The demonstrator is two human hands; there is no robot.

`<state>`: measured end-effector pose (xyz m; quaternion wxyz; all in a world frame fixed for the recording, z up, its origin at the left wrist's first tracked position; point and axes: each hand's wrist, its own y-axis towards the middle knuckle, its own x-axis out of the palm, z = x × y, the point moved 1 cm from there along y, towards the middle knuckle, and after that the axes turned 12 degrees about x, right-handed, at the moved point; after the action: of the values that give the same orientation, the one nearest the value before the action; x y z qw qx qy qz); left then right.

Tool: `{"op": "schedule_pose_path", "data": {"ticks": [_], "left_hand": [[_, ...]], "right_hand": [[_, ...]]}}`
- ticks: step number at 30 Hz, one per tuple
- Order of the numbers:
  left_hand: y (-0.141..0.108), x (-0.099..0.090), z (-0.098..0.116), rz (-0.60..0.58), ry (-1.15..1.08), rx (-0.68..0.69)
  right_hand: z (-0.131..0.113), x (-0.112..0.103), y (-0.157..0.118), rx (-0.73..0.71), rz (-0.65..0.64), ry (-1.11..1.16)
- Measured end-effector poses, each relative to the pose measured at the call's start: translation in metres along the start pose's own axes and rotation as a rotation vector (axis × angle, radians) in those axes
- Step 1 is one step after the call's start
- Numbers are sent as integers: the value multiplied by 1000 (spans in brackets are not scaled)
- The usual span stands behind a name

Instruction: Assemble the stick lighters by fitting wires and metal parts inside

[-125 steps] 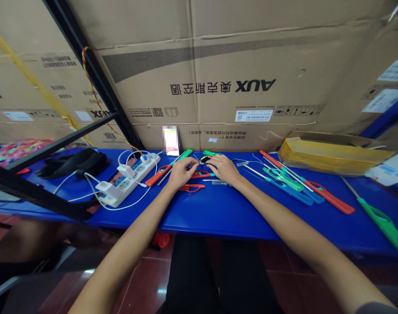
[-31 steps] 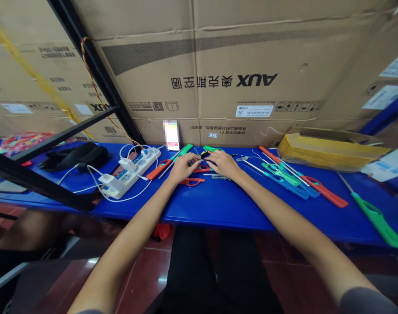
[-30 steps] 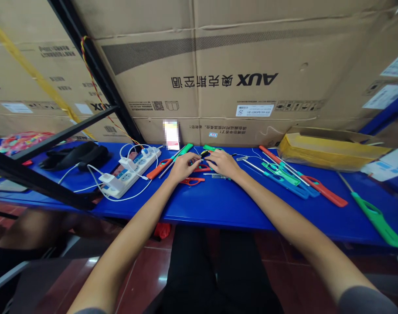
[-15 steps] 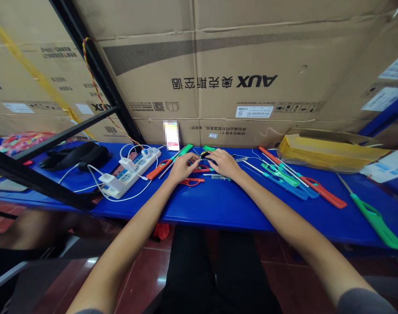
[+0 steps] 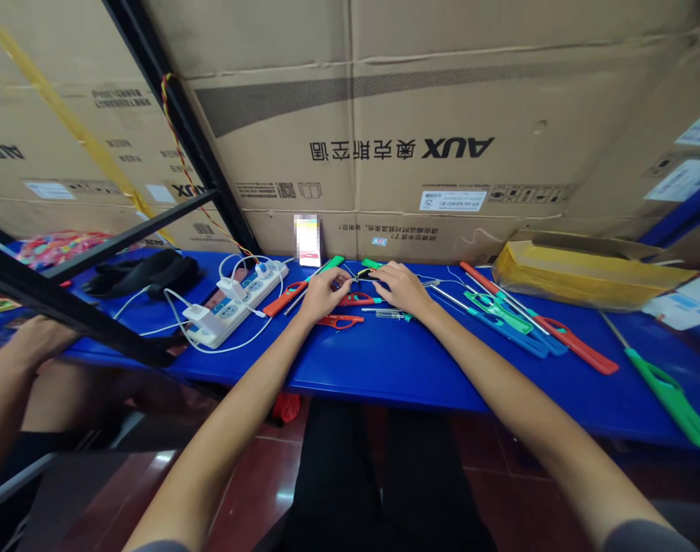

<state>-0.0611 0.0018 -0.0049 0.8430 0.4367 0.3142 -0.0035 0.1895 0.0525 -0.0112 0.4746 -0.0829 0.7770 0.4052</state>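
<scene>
My left hand [image 5: 327, 294] is closed in a pinch over the blue table [image 5: 378, 356], its fingertips at thin wires. Close beside it, my right hand [image 5: 400, 288] is closed around a small black and yellow part [image 5: 364, 273] with thin wires. Red lighter pieces [image 5: 341, 321] lie just below the left hand. A clear screwdriver-like tool [image 5: 389, 313] rests under the right hand. Several long lighters, such as a red one [image 5: 576, 345] and a green one [image 5: 672, 395], lie to the right. Another red lighter [image 5: 286, 297] is left of the hands.
A white power strip [image 5: 238, 307] with plugs and cables stands at the left. Behind the hands a lit phone [image 5: 309, 241] leans on a large cardboard box [image 5: 396, 100]. A yellow-taped box [image 5: 585, 272] sits back right. Another person's hand [image 5: 44, 337] is at far left.
The view has shifted slightly, so things appear a little further right. Another person's arm and hand have come up at the table's left edge. My hands hold nearly the same pose.
</scene>
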Motion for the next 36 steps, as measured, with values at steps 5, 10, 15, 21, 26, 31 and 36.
{"op": "schedule_pose_path", "data": {"ticks": [5, 10, 15, 21, 26, 31, 36], "left_hand": [[1, 0, 3, 16, -22, 3], [1, -2, 5, 10, -37, -26], [0, -6, 1, 59, -78, -101], [-1, -8, -7, 89, -91, -127], [-2, -8, -11, 90, -102, -151], [-2, -9, -18, 71, -192, -204], [-2, -10, -19, 51, -244, -208]], "right_hand": [[2, 5, 0, 16, 18, -16], [5, 4, 0, 44, 15, -32], [12, 2, 1, 58, 5, 33], [16, 1, 0, 92, 1, 115], [17, 2, 0, 70, -13, 133], [20, 3, 1, 61, -28, 135], [22, 5, 0, 61, -29, 134]]}}
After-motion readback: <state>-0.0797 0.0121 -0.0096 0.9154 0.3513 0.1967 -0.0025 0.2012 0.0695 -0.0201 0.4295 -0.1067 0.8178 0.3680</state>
